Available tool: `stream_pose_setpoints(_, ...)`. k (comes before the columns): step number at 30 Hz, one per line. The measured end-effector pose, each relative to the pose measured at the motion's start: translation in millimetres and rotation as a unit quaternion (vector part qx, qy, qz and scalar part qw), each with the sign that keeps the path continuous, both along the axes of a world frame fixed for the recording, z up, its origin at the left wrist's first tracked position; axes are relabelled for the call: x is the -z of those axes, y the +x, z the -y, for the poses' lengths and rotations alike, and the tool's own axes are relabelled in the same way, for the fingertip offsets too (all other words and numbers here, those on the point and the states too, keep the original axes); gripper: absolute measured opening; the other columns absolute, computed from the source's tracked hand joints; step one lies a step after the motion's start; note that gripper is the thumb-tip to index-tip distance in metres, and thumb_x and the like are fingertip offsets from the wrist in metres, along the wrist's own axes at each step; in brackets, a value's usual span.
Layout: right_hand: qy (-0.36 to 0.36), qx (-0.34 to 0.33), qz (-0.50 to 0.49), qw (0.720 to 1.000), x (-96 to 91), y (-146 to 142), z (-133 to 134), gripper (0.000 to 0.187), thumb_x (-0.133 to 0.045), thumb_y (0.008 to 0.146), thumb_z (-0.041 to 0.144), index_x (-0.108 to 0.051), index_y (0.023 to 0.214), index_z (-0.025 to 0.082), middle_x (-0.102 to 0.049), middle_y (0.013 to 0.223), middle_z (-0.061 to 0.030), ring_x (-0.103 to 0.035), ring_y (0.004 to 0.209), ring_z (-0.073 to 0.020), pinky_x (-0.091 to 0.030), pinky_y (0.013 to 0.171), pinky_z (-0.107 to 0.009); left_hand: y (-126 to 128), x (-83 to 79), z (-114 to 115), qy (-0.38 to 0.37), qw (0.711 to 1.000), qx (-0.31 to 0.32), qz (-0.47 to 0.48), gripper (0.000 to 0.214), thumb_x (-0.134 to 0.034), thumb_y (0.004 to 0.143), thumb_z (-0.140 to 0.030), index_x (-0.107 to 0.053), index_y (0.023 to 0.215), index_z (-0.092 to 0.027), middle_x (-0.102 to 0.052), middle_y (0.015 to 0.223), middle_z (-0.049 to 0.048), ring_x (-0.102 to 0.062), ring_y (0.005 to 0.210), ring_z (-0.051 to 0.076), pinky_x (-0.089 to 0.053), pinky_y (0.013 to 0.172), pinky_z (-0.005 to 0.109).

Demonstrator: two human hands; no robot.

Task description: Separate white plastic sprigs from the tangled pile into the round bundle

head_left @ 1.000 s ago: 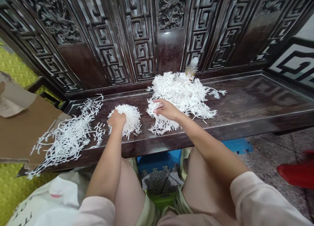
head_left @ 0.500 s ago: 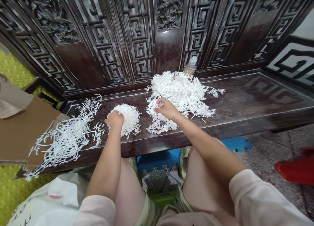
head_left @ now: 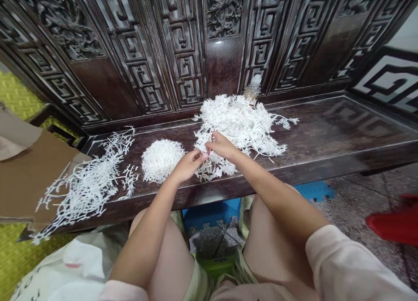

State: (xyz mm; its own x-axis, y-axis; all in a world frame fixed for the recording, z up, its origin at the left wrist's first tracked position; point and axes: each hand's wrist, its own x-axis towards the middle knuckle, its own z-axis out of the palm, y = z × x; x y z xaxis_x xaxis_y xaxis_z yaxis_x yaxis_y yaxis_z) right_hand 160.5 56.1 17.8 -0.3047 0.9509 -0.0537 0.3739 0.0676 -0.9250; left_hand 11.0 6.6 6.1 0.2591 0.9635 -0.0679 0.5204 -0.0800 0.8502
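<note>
My right hand [head_left: 222, 145] rests on a large loose heap of white branching sprigs [head_left: 240, 124], its fingers pinched on sprigs at the heap's near edge. My left hand [head_left: 187, 167] reaches across to the heap, its fingertips beside my right hand. It has left a dense round bundle of white sprigs [head_left: 161, 160], which sits apart on the bench. Further left lies a flatter spread of white sprigs [head_left: 91, 187]. Whether my left hand holds a sprig is hidden.
The dark carved wooden bench [head_left: 326, 135] has a tall fretwork back. A plastic bottle [head_left: 253, 88] stands behind the heap. A cardboard sheet [head_left: 32, 174] lies at left, a white sack [head_left: 72, 266] sits below it, and a red object [head_left: 395, 222] rests on the floor.
My left hand has come off the round bundle and moved right to the large heap. My right hand has stayed at the heap's near edge.
</note>
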Motion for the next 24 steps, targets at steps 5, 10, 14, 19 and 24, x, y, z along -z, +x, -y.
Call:
stream_pose_setpoints(5,-0.030,-0.047,-0.063,0.996,1.1,-1.1,-0.9,0.011,-0.046,0.063,0.020,-0.035,0.066,0.020,-0.046,0.056,0.0027,-0.045,0.054,-0.0121,-0.035,0.052,-0.027,9.7,2.2,1.1,0.029,0.999,-0.023,0.011,0.034,-0.042,0.074,-0.049,-0.051,0.069,-0.016,-0.042,0.059,-0.0021,-0.040,0.057,0.011,-0.032,0.056,0.024)
stream_pose_setpoints(10,-0.041,-0.083,-0.062,0.994,-0.2,-0.5,-1.5,0.003,-0.044,0.065,0.019,-0.041,0.063,0.019,-0.043,0.056,0.0025,-0.042,0.053,-0.0108,-0.034,0.052,-0.026,7.6,0.6,1.1,0.087,0.996,-0.024,-0.013,0.032,-0.038,0.078,-0.045,-0.048,0.065,-0.017,-0.046,0.066,-0.0004,-0.043,0.065,0.013,-0.034,0.061,0.024)
stream_pose_setpoints(14,-0.035,-0.113,-0.080,0.990,-4.6,0.7,0.2,0.007,-0.044,0.067,0.019,-0.042,0.061,0.018,-0.042,0.057,0.0023,-0.040,0.054,-0.0097,-0.033,0.053,-0.024,10.3,1.7,2.9,0.099,0.995,-0.014,-0.025,0.033,-0.033,0.081,-0.042,-0.049,0.067,-0.017,-0.050,0.069,0.0011,-0.045,0.067,0.014,-0.034,0.064,0.025)
stream_pose_setpoints(19,0.001,-0.150,-0.040,0.988,-7.1,7.1,-3.2,0.022,-0.048,0.072,0.037,-0.045,0.064,0.017,-0.047,0.062,0.0010,-0.042,0.058,-0.0105,-0.035,0.058,-0.025,12.2,-0.1,4.7,0.127,0.990,-0.004,-0.064,0.034,-0.030,0.083,-0.035,-0.055,0.069,-0.017,-0.053,0.068,0.0020,-0.048,0.068,0.014,-0.035,0.065,0.025)
stream_pose_setpoints(24,0.150,-0.078,0.056,0.984,-5.8,4.9,-4.4,0.029,-0.050,0.071,0.039,-0.038,0.056,0.017,-0.036,0.057,0.0035,-0.036,0.058,-0.0097,-0.031,0.058,-0.024,12.1,-3.4,1.2,0.152,0.982,-0.009,-0.116,0.035,-0.031,0.082,-0.034,-0.054,0.061,-0.017,-0.054,0.065,0.0020,-0.049,0.066,0.015,-0.035,0.066,0.027)
